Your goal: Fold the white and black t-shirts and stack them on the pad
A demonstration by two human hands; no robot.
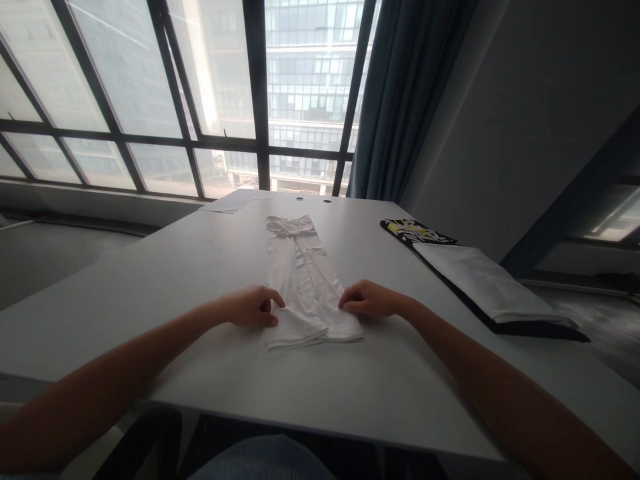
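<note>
A pair of white trousers [303, 280] lies lengthwise on the white table, with its gathered waist at the far end and its leg hems nearest me. At the left edge of the trousers, just above the hem, is my left hand [253, 307]. Its index finger and thumb touch the cloth, bent, with a gap between their tips. My right hand [367, 299] is at the opposite edge, its curled fingers closed on the cloth. Both legs lie side by side, slightly overlapping near the hems, with soft creases along them.
On the right of the table [210, 360] lies a folded white cloth [485, 280] on a black item, beside a black, white and yellow patterned piece [417, 231]. A pale sheet [233, 201] lies at the far left corner. Windows and a blue curtain [405, 93] stand behind.
</note>
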